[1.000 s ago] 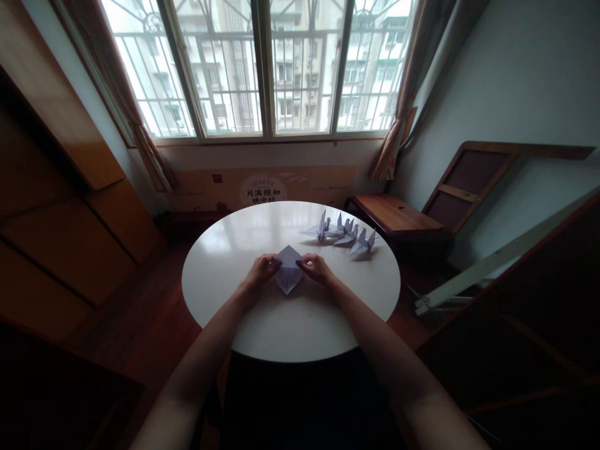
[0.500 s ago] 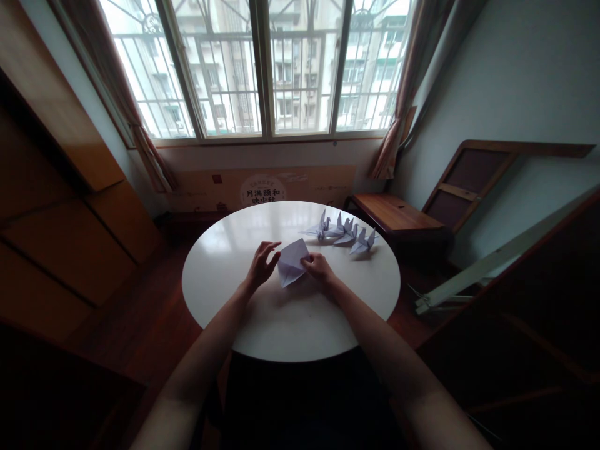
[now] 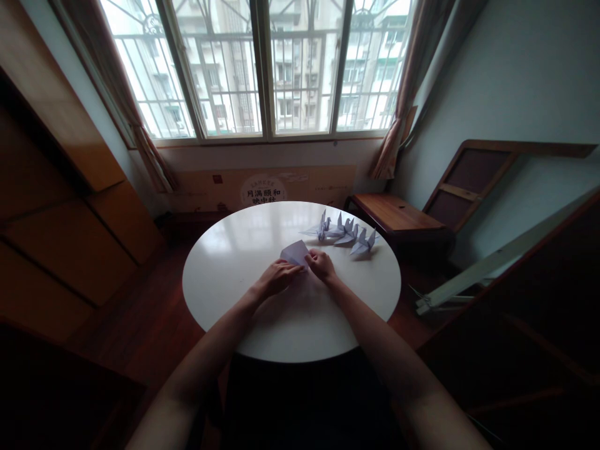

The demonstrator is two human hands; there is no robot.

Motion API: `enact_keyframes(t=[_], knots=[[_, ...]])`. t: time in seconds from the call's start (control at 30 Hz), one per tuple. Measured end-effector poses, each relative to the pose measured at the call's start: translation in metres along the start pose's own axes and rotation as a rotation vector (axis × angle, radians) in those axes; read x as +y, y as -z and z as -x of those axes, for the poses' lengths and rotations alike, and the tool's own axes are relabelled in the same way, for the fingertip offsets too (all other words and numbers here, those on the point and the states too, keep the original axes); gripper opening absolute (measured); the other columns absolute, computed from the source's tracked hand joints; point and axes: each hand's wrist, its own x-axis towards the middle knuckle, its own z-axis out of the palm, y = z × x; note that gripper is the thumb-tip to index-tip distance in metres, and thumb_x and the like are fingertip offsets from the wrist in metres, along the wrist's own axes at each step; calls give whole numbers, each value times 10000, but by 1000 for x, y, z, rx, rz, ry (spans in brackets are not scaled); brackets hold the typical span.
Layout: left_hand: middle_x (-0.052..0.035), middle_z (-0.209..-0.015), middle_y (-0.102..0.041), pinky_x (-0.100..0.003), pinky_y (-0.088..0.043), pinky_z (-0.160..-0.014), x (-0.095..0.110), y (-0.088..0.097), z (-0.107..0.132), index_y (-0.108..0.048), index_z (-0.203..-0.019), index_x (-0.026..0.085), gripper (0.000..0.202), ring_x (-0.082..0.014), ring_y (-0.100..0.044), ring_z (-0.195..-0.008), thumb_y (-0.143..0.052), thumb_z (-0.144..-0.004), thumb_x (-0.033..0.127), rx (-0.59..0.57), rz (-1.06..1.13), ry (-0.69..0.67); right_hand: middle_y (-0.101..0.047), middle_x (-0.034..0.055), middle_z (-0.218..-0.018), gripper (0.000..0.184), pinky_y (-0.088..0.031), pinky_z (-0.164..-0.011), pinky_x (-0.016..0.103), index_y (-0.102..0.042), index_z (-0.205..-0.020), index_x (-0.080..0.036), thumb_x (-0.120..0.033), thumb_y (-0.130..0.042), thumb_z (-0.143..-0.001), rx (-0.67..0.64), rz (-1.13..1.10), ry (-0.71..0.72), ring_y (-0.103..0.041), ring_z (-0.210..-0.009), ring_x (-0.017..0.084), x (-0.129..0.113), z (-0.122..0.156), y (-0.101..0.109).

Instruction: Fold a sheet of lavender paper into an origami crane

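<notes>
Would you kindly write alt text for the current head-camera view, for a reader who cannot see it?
A person's right hand grips a pale folded paper at a round white table, the left hand on the paper's near side. Folded paper birds stand at the table's far right; a barred window lies beyond.

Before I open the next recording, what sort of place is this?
Probably a room in a home: curtains flank a barred window, a round white table stands before it, and wood-toned cabinets line the left.
</notes>
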Motion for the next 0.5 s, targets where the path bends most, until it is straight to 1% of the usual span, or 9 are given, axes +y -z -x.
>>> enact_keyframes(t=[0.03,0.1,0.2,0.27,0.33,0.43,0.5], knots=[[-68,-964,-712,-344,-447,-904,-3,0,1,-582,-1222,184,387,-172,-663,-841,-421,-888,75,10,0,14,-632,29,-712,262,-421,-624,251,-666,-831,-180,-361,-493,-752,29,-52,7,-566,-642,161,0,-1,0],[-71,-990,-711,-357,-442,-933,-8,2,4,-586,-1212,175,401,-172,-660,-852,-411,-874,47,42,7,49,-629,40,-781,369,-446,-639,262,-636,-1032,-166,-341,-501,-736,100,-156,14,-572,-662,164,1,-2,-1],[-90,-1064,-692,-367,-437,-956,-12,6,6,-590,-1198,168,424,-190,-634,-947,-423,-836,23,85,31,104,-600,44,-834,522,-470,-657,277,-543,-1213,-159,-313,-506,-716,187,-249,27,-569,-684,167,4,-5,-2],[-97,-1071,-680,-378,-430,-964,-10,9,7,-594,-1192,171,430,-211,-607,-999,-448,-811,34,96,33,139,-583,39,-844,573,-475,-671,285,-502,-1263,-162,-293,-506,-705,198,-263,41,-558,-679,164,5,-5,-3],[-97,-1060,-672,-408,-393,-998,-6,13,6,-595,-1200,182,417,-236,-583,-1026,-500,-804,91,101,14,162,-577,35,-844,587,-475,-675,286,-491,-1275,-162,-268,-500,-698,174,-249,53,-537,-651,154,6,-5,-3],[-99,-1084,-656,-461,-311,-1042,2,16,4,-583,-1234,210,423,-265,-563,-1046,-588,-814,260,111,-26,175,-589,45,-873,567,-472,-680,283,-509,-1257,-164,-235,-494,-695,131,-209,59,-508,-615,137,6,-4,-5],[-102,-1099,-650,-461,-303,-1026,5,15,3,-583,-1236,223,430,-269,-562,-1047,-601,-828,360,93,-36,174,-599,51,-893,550,-469,-686,281,-520,-1247,-165,-225,-491,-701,102,-195,69,-506,-610,133,5,-4,-5]])
